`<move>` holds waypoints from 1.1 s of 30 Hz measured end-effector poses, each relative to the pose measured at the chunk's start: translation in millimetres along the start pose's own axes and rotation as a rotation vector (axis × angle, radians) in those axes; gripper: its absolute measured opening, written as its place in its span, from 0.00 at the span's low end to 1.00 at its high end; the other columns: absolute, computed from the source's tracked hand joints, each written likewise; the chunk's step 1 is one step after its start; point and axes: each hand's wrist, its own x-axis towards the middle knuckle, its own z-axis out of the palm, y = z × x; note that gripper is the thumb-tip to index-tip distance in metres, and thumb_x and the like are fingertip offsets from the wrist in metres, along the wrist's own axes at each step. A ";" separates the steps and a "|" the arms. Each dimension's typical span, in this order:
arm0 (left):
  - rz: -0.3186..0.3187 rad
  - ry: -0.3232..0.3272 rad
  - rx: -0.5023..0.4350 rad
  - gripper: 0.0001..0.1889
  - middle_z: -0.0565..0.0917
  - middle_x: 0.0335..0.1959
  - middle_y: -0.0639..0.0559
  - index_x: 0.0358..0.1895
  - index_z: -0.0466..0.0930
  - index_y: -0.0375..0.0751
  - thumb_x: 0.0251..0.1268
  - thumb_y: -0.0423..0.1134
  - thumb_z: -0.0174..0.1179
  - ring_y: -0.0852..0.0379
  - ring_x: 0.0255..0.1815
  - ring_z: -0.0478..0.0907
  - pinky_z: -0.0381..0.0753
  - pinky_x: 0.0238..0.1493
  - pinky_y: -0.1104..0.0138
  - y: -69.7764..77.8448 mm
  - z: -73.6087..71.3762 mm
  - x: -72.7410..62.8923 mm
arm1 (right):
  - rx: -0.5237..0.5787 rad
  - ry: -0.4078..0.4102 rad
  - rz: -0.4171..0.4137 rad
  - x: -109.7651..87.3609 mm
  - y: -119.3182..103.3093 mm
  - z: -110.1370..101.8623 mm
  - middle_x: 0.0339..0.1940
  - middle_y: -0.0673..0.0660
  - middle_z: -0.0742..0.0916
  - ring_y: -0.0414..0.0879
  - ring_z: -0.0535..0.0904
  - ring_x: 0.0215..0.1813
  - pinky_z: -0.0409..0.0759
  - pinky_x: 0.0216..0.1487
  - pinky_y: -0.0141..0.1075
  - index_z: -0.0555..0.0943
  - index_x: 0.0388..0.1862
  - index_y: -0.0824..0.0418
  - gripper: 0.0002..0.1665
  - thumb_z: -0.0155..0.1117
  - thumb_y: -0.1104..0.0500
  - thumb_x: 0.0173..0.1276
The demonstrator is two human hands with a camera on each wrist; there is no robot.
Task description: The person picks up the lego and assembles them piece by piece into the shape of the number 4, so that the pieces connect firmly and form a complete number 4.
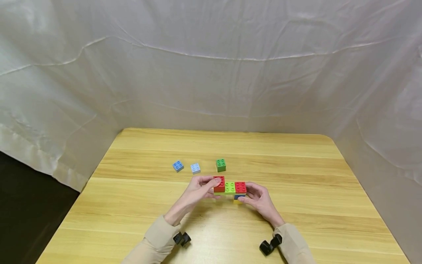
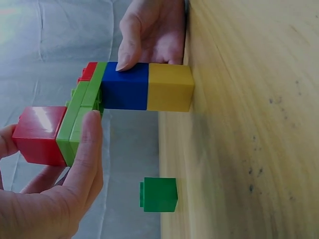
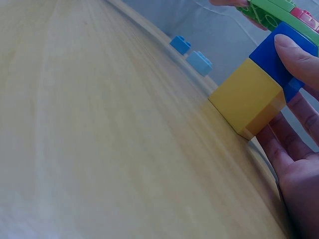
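A toy-brick build stands on the table, its yellow brick point(image 2: 170, 87) at the bottom and a blue brick point(image 2: 125, 85) above that. Light green flat bricks point(image 1: 230, 187) reach out leftward from the blue brick's top. They carry a tall red brick point(image 1: 219, 184) at the left end and a lower red brick point(image 1: 240, 187) at the right end. My left hand point(image 1: 197, 190) pinches the overhanging end, thumb on the tall red brick and fingers underneath the light green. With its thumb on the blue brick's near face and fingers behind, my right hand point(image 1: 261, 201) grips the column.
Behind the build, a dark green brick point(image 1: 221, 165), a pale blue brick point(image 1: 195, 168) and a medium blue brick point(image 1: 178, 166) lie apart on the wooden table point(image 1: 132, 205). A pale cloth curtain point(image 1: 211, 88) hangs around the table's back and sides.
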 end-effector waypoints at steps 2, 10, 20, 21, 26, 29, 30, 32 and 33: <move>-0.001 -0.003 0.002 0.23 0.84 0.54 0.33 0.61 0.75 0.21 0.75 0.40 0.57 0.55 0.37 0.88 0.85 0.57 0.45 1.2 -0.1 -0.3 | -0.001 0.002 0.002 -0.1 -0.1 0.2 0.55 0.42 0.86 0.34 0.82 0.59 0.81 0.63 0.27 0.72 0.59 0.82 0.29 0.70 0.72 0.61; -0.003 0.000 0.002 0.23 0.83 0.55 0.29 0.63 0.74 0.23 0.73 0.38 0.59 0.53 0.39 0.88 0.86 0.55 0.47 4.1 0.0 -1.4 | -0.013 0.003 -0.005 -0.4 0.1 0.2 0.55 0.41 0.86 0.34 0.82 0.58 0.81 0.63 0.27 0.72 0.59 0.82 0.29 0.70 0.72 0.61; 0.042 -0.023 0.029 0.23 0.82 0.56 0.30 0.63 0.74 0.25 0.74 0.40 0.58 0.55 0.39 0.87 0.85 0.56 0.44 0.5 -1.5 -1.6 | -0.016 0.001 -0.009 -0.8 2.5 -0.9 0.55 0.42 0.87 0.35 0.83 0.58 0.82 0.62 0.28 0.74 0.59 0.80 0.28 0.70 0.73 0.61; 0.041 -0.019 0.028 0.23 0.83 0.56 0.31 0.62 0.75 0.25 0.75 0.41 0.58 0.56 0.37 0.86 0.85 0.56 0.44 0.1 -1.3 -1.6 | -0.020 0.002 -0.007 -0.7 2.5 -0.9 0.55 0.42 0.86 0.35 0.83 0.58 0.82 0.62 0.28 0.74 0.59 0.80 0.28 0.70 0.73 0.61; 0.017 -0.015 0.017 0.24 0.84 0.54 0.38 0.61 0.76 0.26 0.75 0.44 0.57 0.57 0.38 0.86 0.84 0.59 0.43 -2.0 -0.6 -0.6 | -0.023 0.007 -0.001 -0.6 2.2 -0.6 0.55 0.42 0.86 0.35 0.83 0.57 0.83 0.61 0.28 0.74 0.59 0.80 0.28 0.70 0.73 0.61; -0.024 -0.041 0.029 0.27 0.84 0.56 0.37 0.63 0.75 0.29 0.76 0.49 0.56 0.49 0.43 0.88 0.83 0.61 0.45 -2.9 -2.7 -0.9 | -0.021 0.009 0.004 -0.4 2.1 -0.5 0.55 0.42 0.86 0.35 0.83 0.57 0.82 0.62 0.28 0.74 0.59 0.80 0.28 0.70 0.72 0.61; -0.039 -0.054 0.037 0.28 0.84 0.57 0.36 0.64 0.75 0.29 0.76 0.51 0.55 0.46 0.45 0.88 0.83 0.61 0.46 -2.9 -3.4 -1.2 | -0.021 0.009 0.005 -0.3 2.1 -0.5 0.55 0.42 0.86 0.35 0.83 0.57 0.82 0.62 0.28 0.73 0.59 0.80 0.28 0.70 0.72 0.61; -0.064 -0.075 0.041 0.31 0.84 0.57 0.33 0.67 0.72 0.30 0.76 0.54 0.53 0.40 0.49 0.87 0.83 0.62 0.48 -3.4 -4.8 -1.4 | -0.023 0.010 0.007 -0.1 2.0 -0.5 0.55 0.42 0.86 0.35 0.83 0.58 0.82 0.62 0.27 0.73 0.59 0.80 0.28 0.70 0.72 0.61; -0.073 -0.081 0.042 0.32 0.84 0.57 0.33 0.67 0.72 0.30 0.76 0.56 0.53 0.39 0.49 0.87 0.84 0.61 0.49 -3.5 -5.4 -1.5 | -0.025 0.010 0.006 0.0 1.9 -0.5 0.55 0.42 0.86 0.35 0.82 0.58 0.82 0.62 0.27 0.73 0.59 0.80 0.28 0.70 0.72 0.61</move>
